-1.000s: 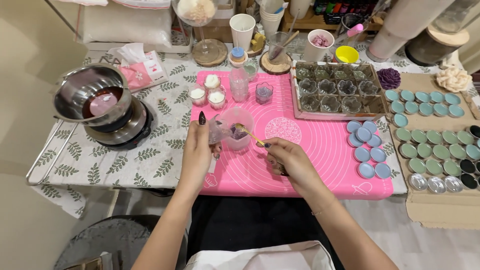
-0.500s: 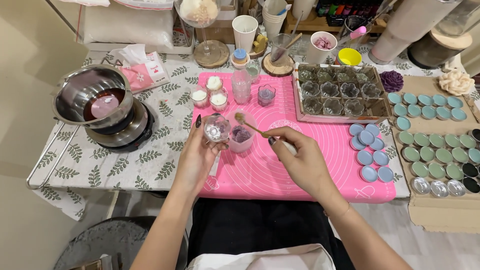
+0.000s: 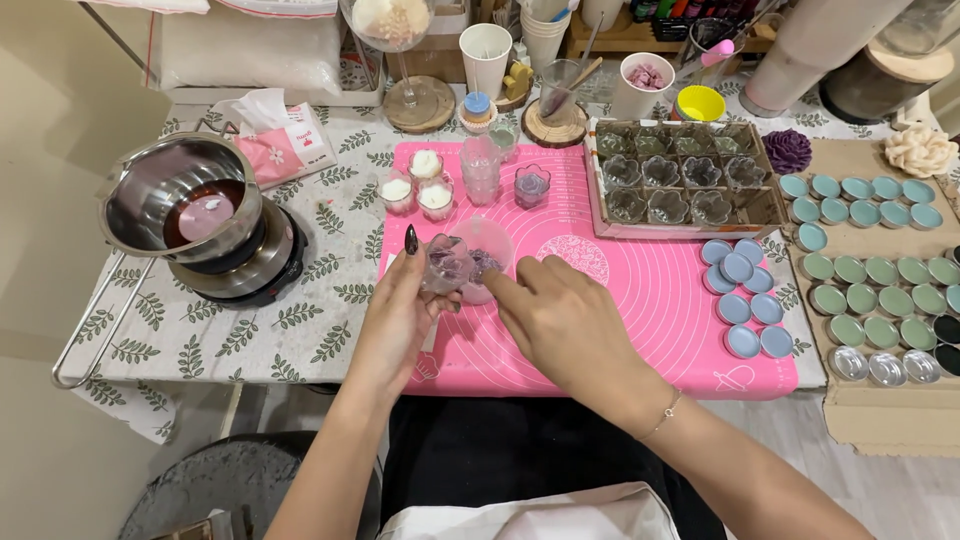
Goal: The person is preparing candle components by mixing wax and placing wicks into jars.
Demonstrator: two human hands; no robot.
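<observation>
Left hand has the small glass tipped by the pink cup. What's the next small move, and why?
Probably ease the right hand aside. It covers the rim of the pink cup, where the left hand holds the small glass tilted, so the purple filling is hard to watch.

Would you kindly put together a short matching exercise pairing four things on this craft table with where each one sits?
Things:
1. small clear glass holder
2. steel bowl
3. yellow cup
4. blue round lids

Places:
A. on the pink mat, near its right edge
B. held in the left hand, beside the clear cup
C. on the small hotplate at the left
D. behind the tray of glass holders

Pairs: 1-B, 2-C, 3-D, 4-A
</observation>
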